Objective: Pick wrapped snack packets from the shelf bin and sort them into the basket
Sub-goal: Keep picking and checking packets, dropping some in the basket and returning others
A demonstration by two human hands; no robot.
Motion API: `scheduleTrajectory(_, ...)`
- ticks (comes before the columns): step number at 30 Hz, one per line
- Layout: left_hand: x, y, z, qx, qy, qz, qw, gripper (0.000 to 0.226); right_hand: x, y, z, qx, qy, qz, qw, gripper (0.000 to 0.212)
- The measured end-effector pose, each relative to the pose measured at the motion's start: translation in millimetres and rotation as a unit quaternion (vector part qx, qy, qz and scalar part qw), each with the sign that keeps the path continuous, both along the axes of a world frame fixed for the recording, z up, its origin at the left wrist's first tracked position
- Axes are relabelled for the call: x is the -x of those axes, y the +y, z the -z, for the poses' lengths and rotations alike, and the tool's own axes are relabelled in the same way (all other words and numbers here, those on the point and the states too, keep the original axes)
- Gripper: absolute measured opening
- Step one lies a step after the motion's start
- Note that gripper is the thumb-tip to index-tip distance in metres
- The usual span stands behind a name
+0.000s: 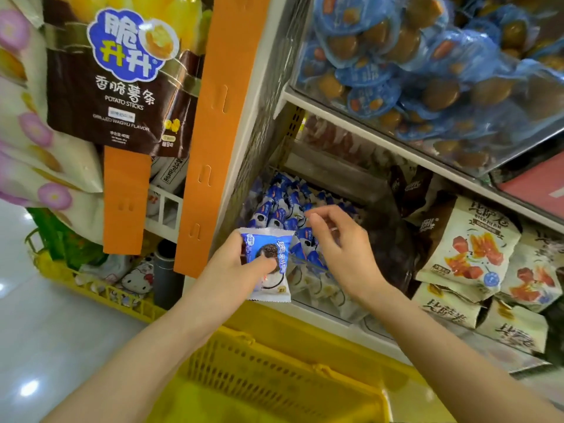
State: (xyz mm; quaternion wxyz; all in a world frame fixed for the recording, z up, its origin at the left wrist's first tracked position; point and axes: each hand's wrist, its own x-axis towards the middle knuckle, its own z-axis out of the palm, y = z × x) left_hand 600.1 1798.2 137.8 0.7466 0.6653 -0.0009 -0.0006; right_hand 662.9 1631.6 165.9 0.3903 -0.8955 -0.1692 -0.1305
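Two bare hands are raised in front of a white shop shelf. The left hand [235, 264] has its grip clenched on a blue-and-white wrapped snack packet printed with a dark sandwich biscuit [268, 267], the thumb pressed across the packet's face. The packet is upright at the front edge of the clear-walled shelf bin [320, 296], above the far rim of the yellow perforated plastic basket [262, 370], which sits low in the view between the forearms.

Just beside it, the right hand [338, 248] hovers over the heap of matching blue-and-white packets [280, 209] in the bin. Its fingers are bent with forefinger and thumb close together, but blur hides whether that grip is grasping anything or released.

To the right of the heap lie dark brown packets [409, 190] and beige pouches printed with red meat pieces [470, 248]. The shelf above carries a clear bin of blue-wrapped brown eggs [427, 71]. At the left, a brown bag of potato sticks [122, 87] hangs beside an orange hanging strip [207, 132].
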Motion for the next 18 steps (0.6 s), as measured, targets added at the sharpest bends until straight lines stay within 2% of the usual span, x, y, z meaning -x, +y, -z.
scheduleTrajectory(2,3.7,-3.6,3.9,-0.019,0.002,0.005,1.0,0.033,22.8,6.9,1.2,-0.016,0.031,-0.049,0.998,0.021)
scheduleTrajectory(4,8.6,-6.5,8.9,-0.041,-0.005,0.012,0.999,0.036,39.4,11.2,5.9,-0.026,0.074,-0.087,0.993,0.019)
scheduleTrajectory(10,20.3,-14.5,27.5,-0.07,0.014,0.027,0.997,0.046,57.3,0.1,27.6,-0.122,0.166,-0.094,0.974,0.006)
scheduleTrajectory(11,21.8,-16.9,29.5,-0.08,0.015,0.033,0.996,0.045,59.3,-2.9,31.2,-0.129,0.17,-0.097,0.972,0.002)
scheduleTrajectory(12,23.5,-19.8,31.7,-0.086,0.013,0.037,0.996,0.04,61.5,-5.9,35.1,-0.132,0.169,-0.095,0.972,0.008)
scheduleTrajectory(15,29.2,-28.7,34.3,-0.075,0.016,0.024,0.997,0.008,66.4,-12.7,46.6,-0.157,0.184,-0.082,0.967,0.013)
scheduleTrajectory(18,34.5,-34.4,38.8,-0.091,0.027,0.022,0.995,0.015,70.4,-18.7,56.2,-0.164,0.196,-0.083,0.963,0.017)
